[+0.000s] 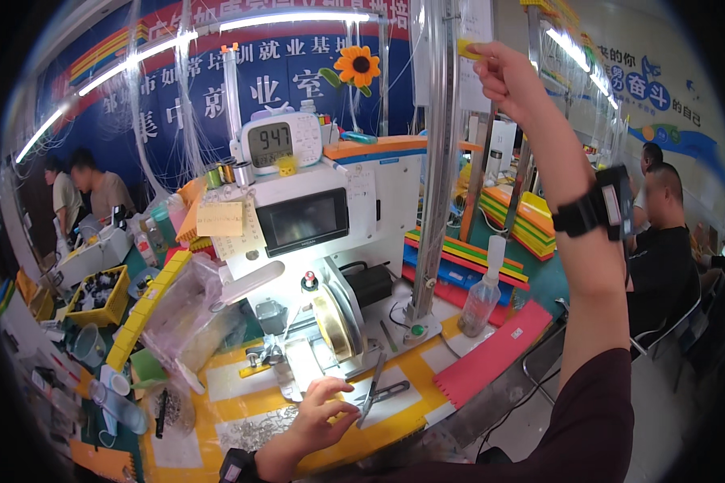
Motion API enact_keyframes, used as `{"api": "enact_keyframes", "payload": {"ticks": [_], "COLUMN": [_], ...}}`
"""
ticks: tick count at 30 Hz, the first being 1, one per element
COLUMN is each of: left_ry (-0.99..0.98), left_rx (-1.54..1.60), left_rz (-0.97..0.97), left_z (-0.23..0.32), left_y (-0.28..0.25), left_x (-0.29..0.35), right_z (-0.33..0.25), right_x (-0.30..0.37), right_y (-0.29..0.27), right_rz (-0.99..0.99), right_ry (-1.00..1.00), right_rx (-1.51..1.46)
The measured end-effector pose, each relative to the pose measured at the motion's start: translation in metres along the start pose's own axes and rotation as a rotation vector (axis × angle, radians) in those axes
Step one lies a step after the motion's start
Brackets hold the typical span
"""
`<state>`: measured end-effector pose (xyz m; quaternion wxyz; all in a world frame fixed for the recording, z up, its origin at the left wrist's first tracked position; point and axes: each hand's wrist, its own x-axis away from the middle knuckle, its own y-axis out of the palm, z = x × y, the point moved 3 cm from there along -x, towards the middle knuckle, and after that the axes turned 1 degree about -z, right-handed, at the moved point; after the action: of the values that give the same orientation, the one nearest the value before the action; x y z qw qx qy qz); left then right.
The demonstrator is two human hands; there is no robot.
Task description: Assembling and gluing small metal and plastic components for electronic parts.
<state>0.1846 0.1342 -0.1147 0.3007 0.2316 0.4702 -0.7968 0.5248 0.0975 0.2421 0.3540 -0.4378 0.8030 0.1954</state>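
Note:
My right hand point(503, 79) is raised high at the upper right, beside a tall upright metal rail point(441, 161). Its thumb and fingers pinch a small yellow piece point(466, 50), whose kind I cannot tell. Low in the middle, my left hand point(321, 417) is closed in a loose pinch in front of a white bench machine; anything between the fingertips is too small to see. Close to that hand lie grey tweezers point(370, 390) and a dark slotted tool point(391, 391). The machine point(362, 217) has a dark screen point(306, 222) and a lit brass-coloured wheel point(331, 325).
Small metal bits point(258, 428) lie on the yellow bench mat point(415, 372). Left are a yellow basket point(98, 299) of dark parts and a plastic bag point(189, 314). A clear bottle point(480, 306) and a red strip point(491, 354) are right. Several people sit nearby.

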Motion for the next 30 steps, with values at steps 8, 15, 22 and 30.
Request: {"api": "enact_keyframes", "payload": {"ticks": [8, 15, 22, 30], "left_ry": [0.014, 0.030, 0.018, 0.038], "left_rx": [-0.050, -0.079, -0.070, -0.082], "left_rz": [-0.018, 0.011, 0.060, 0.015], "left_z": [0.004, 0.001, -0.006, 0.008], "left_y": [0.003, 0.005, 0.005, 0.000], "left_x": [0.000, -0.003, 0.000, 0.002], "right_z": [0.016, 0.014, 0.014, -0.006], "right_x": [-0.053, -0.060, -0.057, -0.026], "right_y": [0.026, 0.023, 0.032, 0.021], "right_rz": [-0.091, -0.014, -0.040, 0.095], "right_ry": [0.004, -0.094, -0.037, -0.251], "right_rx": [-0.272, -0.283, -0.202, -0.222]}}
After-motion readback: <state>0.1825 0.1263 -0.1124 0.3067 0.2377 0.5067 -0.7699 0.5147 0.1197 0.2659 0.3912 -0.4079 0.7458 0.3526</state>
